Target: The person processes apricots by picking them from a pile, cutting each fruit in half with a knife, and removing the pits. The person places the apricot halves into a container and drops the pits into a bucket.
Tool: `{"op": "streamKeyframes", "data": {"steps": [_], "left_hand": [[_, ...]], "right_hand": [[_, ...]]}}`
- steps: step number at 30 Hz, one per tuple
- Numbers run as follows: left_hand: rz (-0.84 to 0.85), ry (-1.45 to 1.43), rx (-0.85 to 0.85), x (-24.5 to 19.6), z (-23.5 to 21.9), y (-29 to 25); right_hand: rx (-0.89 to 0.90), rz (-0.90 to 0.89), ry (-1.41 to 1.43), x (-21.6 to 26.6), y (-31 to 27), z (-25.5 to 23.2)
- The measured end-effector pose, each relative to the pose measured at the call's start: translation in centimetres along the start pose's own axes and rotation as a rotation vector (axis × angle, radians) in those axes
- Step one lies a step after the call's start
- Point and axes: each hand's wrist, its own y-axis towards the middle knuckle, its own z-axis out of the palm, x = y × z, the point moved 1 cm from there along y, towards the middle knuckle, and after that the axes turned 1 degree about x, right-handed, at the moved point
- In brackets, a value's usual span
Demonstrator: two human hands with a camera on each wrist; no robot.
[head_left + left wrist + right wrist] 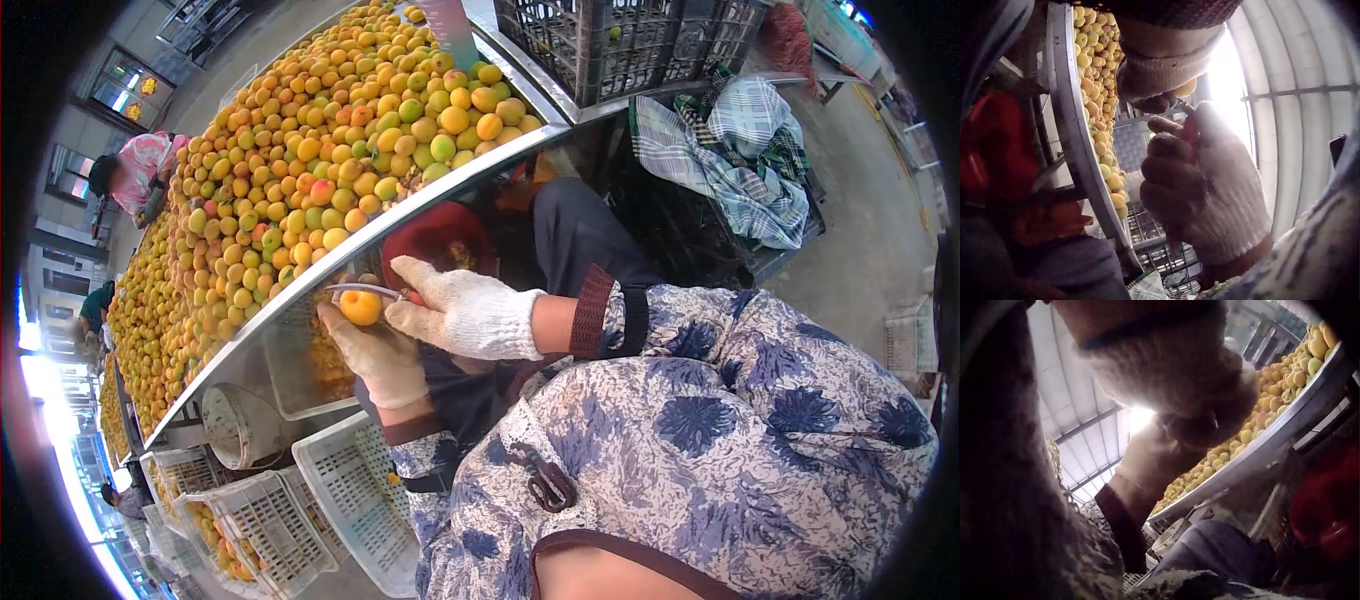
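In the head view my gloved left hand (380, 360) holds a yellow apricot (360, 307) between thumb and fingers, just in front of the metal table rim. My right hand (465, 310), in a white knit glove, grips a small knife with a red handle (1190, 137). Its thin curved blade (352, 288) lies across the top of the apricot. From the left wrist, the right fingers show curled round that handle, and part of the apricot (1186, 89) peeks out beside the left hand. In the right wrist view both hands are dark and close together, with the knife hidden.
A long metal-edged table (300, 285) bears a large heap of apricots (300, 170). Below it are a red bowl (440, 235), a white bucket (240, 425) and white crates (360, 490). A black crate (620, 50) stands at its end, near plaid cloth (740, 150). Another person (145, 175) bends beyond.
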Motion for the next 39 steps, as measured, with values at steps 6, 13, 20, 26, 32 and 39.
{"op": "streamKeyframes", "data": {"steps": [6,13,20,26,32,39], "left_hand": [[0.041,0.074,0.037,0.1,0.2,0.7],[0.211,0.348,0.030,-0.2,1.0,0.1],[0.077,0.182,-0.041,-0.8,2.5,-0.2],[0.087,0.208,-0.026,-0.9,3.4,-0.3],[0.171,0.589,0.102,-0.6,1.1,-0.2],[0.122,0.378,0.027,-0.3,1.1,-1.4]], "right_hand": [[-0.037,-0.077,-0.069,0.2,-0.2,0.0],[0.038,-0.039,-0.105,1.5,-0.5,-0.6],[-0.060,-0.134,-0.087,1.0,-0.6,0.3],[0.015,0.003,-0.028,0.7,-0.2,0.9],[0.024,-0.052,-0.073,-0.4,1.4,0.0],[0.087,0.008,-0.104,0.7,0.1,1.1]]}}
